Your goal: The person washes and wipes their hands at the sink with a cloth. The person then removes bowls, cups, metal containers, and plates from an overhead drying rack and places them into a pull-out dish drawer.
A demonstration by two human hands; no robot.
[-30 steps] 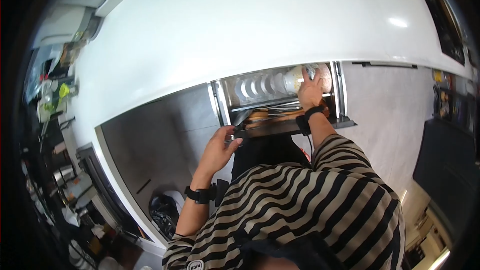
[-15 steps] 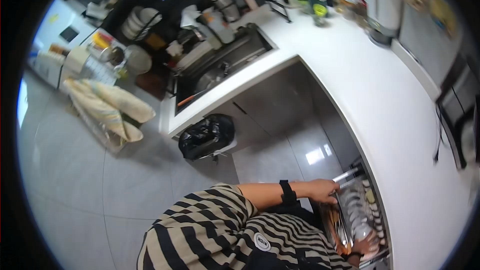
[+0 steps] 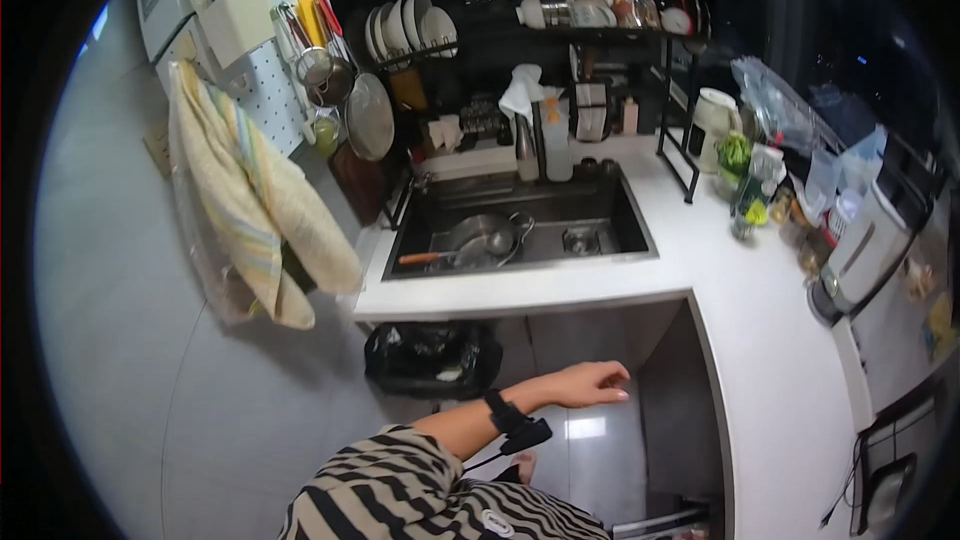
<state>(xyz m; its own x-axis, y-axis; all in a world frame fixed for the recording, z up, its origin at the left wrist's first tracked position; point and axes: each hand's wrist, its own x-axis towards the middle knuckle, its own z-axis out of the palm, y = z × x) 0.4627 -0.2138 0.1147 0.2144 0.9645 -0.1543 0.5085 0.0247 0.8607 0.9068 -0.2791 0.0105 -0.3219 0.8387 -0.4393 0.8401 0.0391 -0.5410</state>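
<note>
My left hand, with a black strap and small device at its wrist, hangs over the floor in front of the counter. Its fingers are loosely bent and apart, with nothing between them. Below and to its right, the metal front of a pulled-out drawer shows at the bottom edge; its contents are almost wholly cut off. My right hand cannot be made out in this view.
Ahead lies a sink with a wooden-handled pan in it. A black-lined bin stands below. Towels hang at the left. White counter runs along the right, with a kettle-like appliance and several jars.
My left hand has let go of the drawer edge and moved up and left. The view has swung up toward the sink, and my right hand, earlier in the drawer, has dropped out of sight.
</note>
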